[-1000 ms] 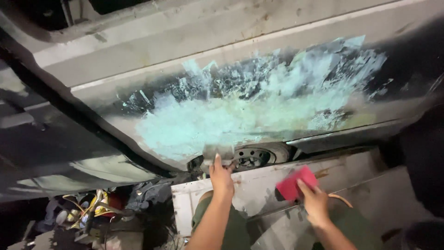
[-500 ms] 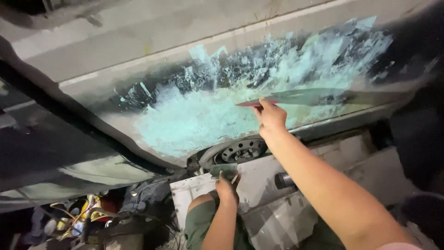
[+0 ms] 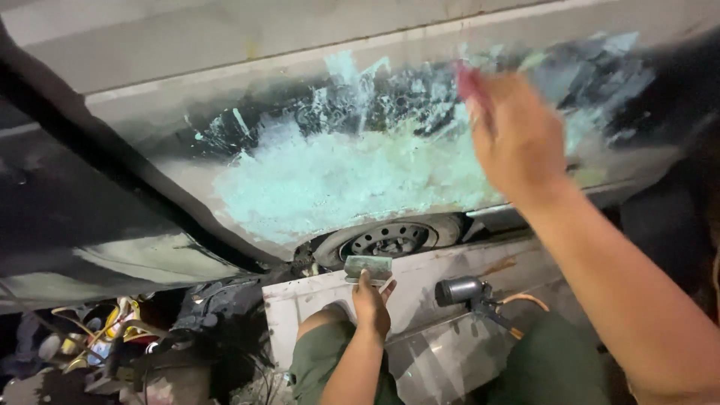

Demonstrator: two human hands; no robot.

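You are reaching your right hand [image 3: 517,139] far up with your arm stretched out, pressing it against the car panel [image 3: 315,97]. It is blurry. A red spreader [image 3: 466,81] is peeking out past your fingers, and your fingers are folded around it. Its long side is running up and down, with the top leaning a little to the left. It is lying on the pale green filler patch [image 3: 330,180], near the top right part.

Your left hand [image 3: 372,304] is staying low by your knee. It is pinching a small flat board [image 3: 368,268] smeared with green filler. The board is lying flat, its long side going left to right, just under the wheel [image 3: 390,240].

Half a second ago your right hand was lower on the patch. Now it is sitting higher up. A grey air tool [image 3: 459,289] is lying on the white board [image 3: 450,352] by your legs.
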